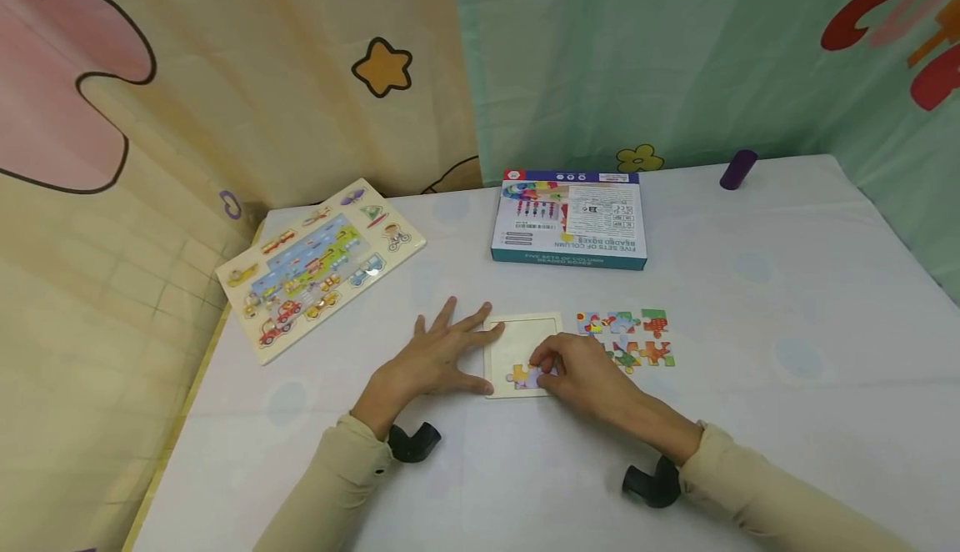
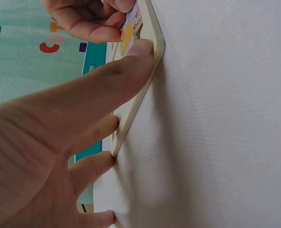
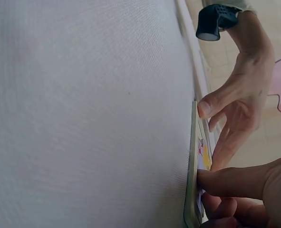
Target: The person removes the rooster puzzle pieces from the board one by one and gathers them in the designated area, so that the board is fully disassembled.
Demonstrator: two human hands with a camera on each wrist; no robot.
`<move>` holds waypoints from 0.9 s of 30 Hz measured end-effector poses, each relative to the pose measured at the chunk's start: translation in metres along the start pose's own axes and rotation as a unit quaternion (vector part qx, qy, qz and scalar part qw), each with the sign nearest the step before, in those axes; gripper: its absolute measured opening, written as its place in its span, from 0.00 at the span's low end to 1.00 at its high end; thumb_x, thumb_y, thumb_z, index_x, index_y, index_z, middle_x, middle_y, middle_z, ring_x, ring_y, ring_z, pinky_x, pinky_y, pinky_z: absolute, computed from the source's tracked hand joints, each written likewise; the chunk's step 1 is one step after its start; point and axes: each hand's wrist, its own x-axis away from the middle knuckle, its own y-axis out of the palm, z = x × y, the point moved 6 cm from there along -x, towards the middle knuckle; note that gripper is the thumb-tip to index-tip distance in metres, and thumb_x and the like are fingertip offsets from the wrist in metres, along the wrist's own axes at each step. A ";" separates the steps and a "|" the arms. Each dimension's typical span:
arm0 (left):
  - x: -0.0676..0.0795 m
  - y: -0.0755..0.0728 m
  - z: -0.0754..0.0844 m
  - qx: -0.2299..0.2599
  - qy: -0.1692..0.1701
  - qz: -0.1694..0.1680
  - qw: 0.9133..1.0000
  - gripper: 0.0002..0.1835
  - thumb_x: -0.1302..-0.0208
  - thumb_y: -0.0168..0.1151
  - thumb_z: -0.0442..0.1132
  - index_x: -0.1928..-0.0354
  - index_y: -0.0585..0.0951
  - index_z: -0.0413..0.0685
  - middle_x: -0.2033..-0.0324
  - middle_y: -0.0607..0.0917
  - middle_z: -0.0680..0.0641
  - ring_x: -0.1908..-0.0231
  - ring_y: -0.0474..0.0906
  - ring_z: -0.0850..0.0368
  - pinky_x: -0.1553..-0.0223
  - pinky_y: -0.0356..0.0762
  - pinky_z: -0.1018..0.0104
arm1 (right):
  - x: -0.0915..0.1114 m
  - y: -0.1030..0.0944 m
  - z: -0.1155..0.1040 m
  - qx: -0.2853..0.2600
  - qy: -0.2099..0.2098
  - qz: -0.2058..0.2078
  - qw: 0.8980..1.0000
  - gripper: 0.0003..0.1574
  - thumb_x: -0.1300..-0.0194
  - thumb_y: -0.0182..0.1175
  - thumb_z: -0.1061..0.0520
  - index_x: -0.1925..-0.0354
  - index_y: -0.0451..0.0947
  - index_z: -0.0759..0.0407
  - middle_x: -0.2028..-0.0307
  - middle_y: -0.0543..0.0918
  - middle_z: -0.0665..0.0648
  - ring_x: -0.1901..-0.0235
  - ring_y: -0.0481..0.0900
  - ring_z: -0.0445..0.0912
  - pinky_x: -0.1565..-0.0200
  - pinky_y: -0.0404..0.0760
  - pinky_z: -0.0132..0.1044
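A pale square puzzle tray lies on the table between both hands. My left hand rests with fingers spread along the tray's left edge, its thumb on the near corner. In the tray's lower part are joined jigsaw pieces, yellow and lilac. Over their right end, my right hand has its fingers curled and pinches a jigsaw piece, mostly covered by the fingertips. The right thumb lies at the tray's near rim in the right wrist view. Several loose jigsaw pieces lie in two rows right of the tray.
Behind the tray lies a flat teal-edged box. A wooden vehicle picture board lies at the back left. Near the far edge stands a purple cylinder. Printed curtains hang behind the white-covered table.
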 end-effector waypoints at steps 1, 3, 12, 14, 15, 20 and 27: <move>0.000 0.000 0.000 0.001 0.000 0.000 1.000 0.45 0.51 0.76 0.56 0.28 0.68 0.64 0.24 0.52 0.55 0.25 0.31 0.38 0.35 0.34 0.26 | 0.000 0.000 0.000 -0.004 0.000 0.001 1.000 0.09 0.45 0.69 0.68 0.65 0.83 0.58 0.75 0.77 0.45 0.75 0.70 0.40 0.70 0.72 0.32; 0.001 0.000 0.000 0.003 0.002 0.002 1.000 0.45 0.51 0.76 0.56 0.29 0.68 0.63 0.24 0.52 0.55 0.25 0.31 0.38 0.35 0.34 0.26 | 0.000 0.000 0.001 -0.007 0.001 0.003 1.000 0.10 0.45 0.69 0.68 0.64 0.83 0.57 0.75 0.77 0.45 0.75 0.70 0.40 0.71 0.72 0.32; 0.001 0.000 -0.001 0.007 0.000 0.003 1.000 0.45 0.50 0.76 0.56 0.29 0.68 0.64 0.24 0.52 0.55 0.25 0.31 0.39 0.35 0.33 0.27 | 0.006 0.001 0.003 -0.028 -0.019 0.029 0.999 0.09 0.43 0.71 0.64 0.64 0.82 0.53 0.74 0.79 0.42 0.78 0.69 0.38 0.75 0.71 0.30; 0.001 0.000 -0.001 0.007 0.001 0.003 1.000 0.45 0.51 0.76 0.55 0.29 0.68 0.64 0.24 0.52 0.55 0.25 0.31 0.39 0.35 0.33 0.26 | 0.008 0.000 0.003 -0.038 -0.032 0.032 0.998 0.08 0.42 0.70 0.62 0.65 0.82 0.51 0.74 0.80 0.41 0.79 0.68 0.37 0.76 0.70 0.30; 0.000 0.000 -0.001 0.006 0.001 0.003 1.000 0.45 0.51 0.76 0.56 0.29 0.68 0.64 0.24 0.52 0.55 0.25 0.31 0.39 0.35 0.33 0.26 | 0.008 -0.001 0.002 -0.044 -0.037 0.032 0.998 0.07 0.41 0.70 0.62 0.65 0.82 0.51 0.75 0.79 0.41 0.80 0.68 0.37 0.76 0.69 0.30; 0.000 0.001 -0.001 0.003 0.000 0.002 1.000 0.46 0.51 0.76 0.56 0.29 0.68 0.64 0.24 0.52 0.54 0.25 0.31 0.38 0.35 0.33 0.26 | 0.010 -0.009 0.002 -0.066 -0.041 0.024 0.997 0.07 0.40 0.70 0.59 0.66 0.82 0.47 0.81 0.76 0.43 0.81 0.68 0.37 0.76 0.69 0.30; 0.000 0.001 -0.001 0.000 -0.001 0.000 1.000 0.46 0.51 0.76 0.56 0.28 0.67 0.64 0.24 0.52 0.55 0.25 0.31 0.39 0.35 0.33 0.26 | 0.020 -0.022 0.016 -0.085 0.001 0.021 0.996 0.07 0.40 0.68 0.59 0.66 0.83 0.47 0.82 0.77 0.46 0.82 0.71 0.39 0.78 0.70 0.30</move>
